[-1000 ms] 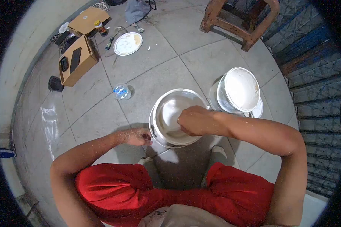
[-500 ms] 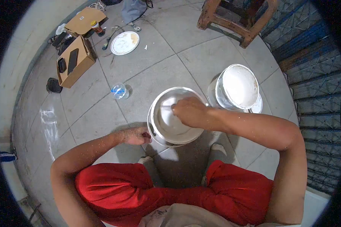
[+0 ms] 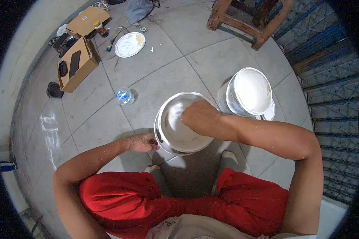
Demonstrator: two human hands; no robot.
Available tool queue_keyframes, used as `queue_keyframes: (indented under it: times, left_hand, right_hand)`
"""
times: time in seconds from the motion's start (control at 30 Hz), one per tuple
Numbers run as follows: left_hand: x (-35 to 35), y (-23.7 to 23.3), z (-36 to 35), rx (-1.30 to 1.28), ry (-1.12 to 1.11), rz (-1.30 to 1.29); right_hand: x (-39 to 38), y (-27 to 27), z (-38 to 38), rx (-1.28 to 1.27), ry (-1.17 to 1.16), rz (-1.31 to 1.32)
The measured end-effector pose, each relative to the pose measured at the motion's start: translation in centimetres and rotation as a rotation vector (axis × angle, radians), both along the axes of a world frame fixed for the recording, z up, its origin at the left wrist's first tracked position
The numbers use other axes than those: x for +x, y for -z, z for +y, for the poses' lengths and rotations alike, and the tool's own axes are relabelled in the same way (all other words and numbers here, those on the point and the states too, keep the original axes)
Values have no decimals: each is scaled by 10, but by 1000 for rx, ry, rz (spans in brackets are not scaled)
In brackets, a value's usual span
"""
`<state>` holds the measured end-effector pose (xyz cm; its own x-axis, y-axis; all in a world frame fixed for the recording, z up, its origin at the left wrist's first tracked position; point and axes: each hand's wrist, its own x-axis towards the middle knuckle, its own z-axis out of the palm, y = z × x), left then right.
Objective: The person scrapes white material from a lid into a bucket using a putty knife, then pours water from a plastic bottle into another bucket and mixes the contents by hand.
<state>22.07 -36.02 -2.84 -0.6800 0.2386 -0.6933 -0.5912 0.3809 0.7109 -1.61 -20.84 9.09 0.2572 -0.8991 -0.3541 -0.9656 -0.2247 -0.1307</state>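
Observation:
Between my feet stands a white bucket [image 3: 166, 140] with pale, wet-looking liquid [image 3: 182, 135] inside. My right hand [image 3: 201, 118] is closed in a fist over the bucket's opening. Whatever it grips is hidden beneath the fingers. At the bucket's lower left side, my left hand [image 3: 143, 142] has its fingers curled against the outer edge, by the rim and handle.
A second white bucket [image 3: 230, 95] stands to the right with a whitish top. Leftward are a clear plastic cup [image 3: 125, 96], a paint-smeared lid [image 3: 130, 44] and a cardboard box [image 3: 79, 73]. A wooden stool [image 3: 253, 40] stands at the back, near a metal shutter [image 3: 331, 99].
My right hand has shifted slightly over the bucket and its wrist has turned. The liquid's surface looks different. My left hand stays at the bucket's side.

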Motion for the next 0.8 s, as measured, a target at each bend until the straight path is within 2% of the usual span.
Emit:
queue_keyframes:
  times: [0.1, 0.23, 0.3, 0.33, 0.4, 0.43, 0.5, 0.63, 0.7, 0.73, 0.8]
  left_hand:
    - [-2, -4, 1, -9, 7, -6]
    - [-2, -8, 0, 24, -7, 23]
    - [0, -4, 0, 19, -24, 29]
    - [1, -3, 1, 19, -24, 29]
    - [2, 0, 1, -34, -12, 22]
    - [3, 4, 0, -33, -12, 24]
    - [5, 10, -1, -34, 2, 74]
    - [3, 11, -3, -27, -12, -16]
    - [0, 1, -2, -16, -21, 5]
    - [-2, -7, -1, -18, -21, 6]
    - [-6, -20, 1, -17, -6, -5]
  right_hand:
    - [0, 19, -3, -144, 50, -39]
    - [10, 12, 3, -89, 79, -91]
    - [20, -5, -1, 292, 215, -124]
    - [22, -5, 0, 292, 215, -124]
    - [25, -6, 3, 334, 405, -291]
    - [25, -5, 4, 335, 406, -289]
    - [25, -7, 7, 170, 494, -358]
    - [14, -14, 4, 131, 397, -311]
    - [7, -8, 10, -142, 230, -278]
    - [7, 2, 9, -143, 229, -278]
    - [7, 24, 7, -26, 210, -69]
